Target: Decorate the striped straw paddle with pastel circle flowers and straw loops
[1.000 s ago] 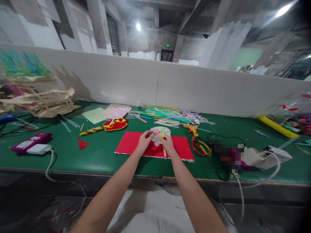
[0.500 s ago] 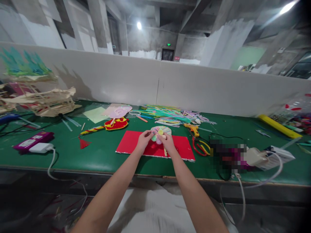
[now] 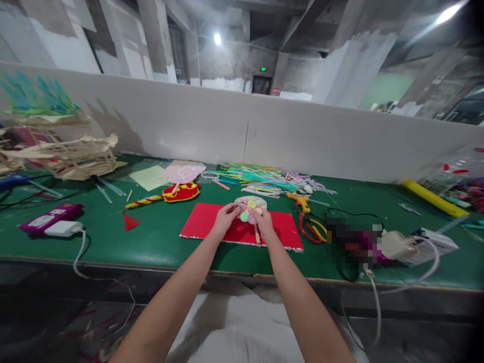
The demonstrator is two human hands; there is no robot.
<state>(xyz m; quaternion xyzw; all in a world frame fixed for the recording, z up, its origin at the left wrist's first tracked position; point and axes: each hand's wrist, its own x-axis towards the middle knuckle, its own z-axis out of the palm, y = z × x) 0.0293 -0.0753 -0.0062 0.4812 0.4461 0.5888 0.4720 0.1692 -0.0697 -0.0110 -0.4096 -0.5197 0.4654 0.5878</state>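
My left hand [image 3: 227, 216] and my right hand [image 3: 264, 222] meet over a red board [image 3: 199, 222] on the green table. Between their fingertips they pinch a small flower-like cluster of pastel round pieces [image 3: 245, 217], green, yellow and pink; its exact make is too small to tell. Behind the cluster lies a pale striped fan-shaped piece [image 3: 260, 202], partly covered by my hands. A thin yellowish handle [image 3: 257, 235] shows below my right hand. Just right of the board are red-and-yellow-handled pliers or scissors [image 3: 313, 229] and a yellow glue gun [image 3: 298, 201].
Pipe cleaners [image 3: 260, 177] lie heaped at the back. To the left are a red fan with a tassel [image 3: 181, 192], a pink fan [image 3: 187, 173] and a purple power strip [image 3: 53, 219]. A wooden stick model [image 3: 79, 159] stands far left, a yellow bar [image 3: 434, 197] right.
The pastel cluster has turned slightly in my fingers, its green piece shifting right and its yellow piece tilting. My hands stay in nearly the same place.
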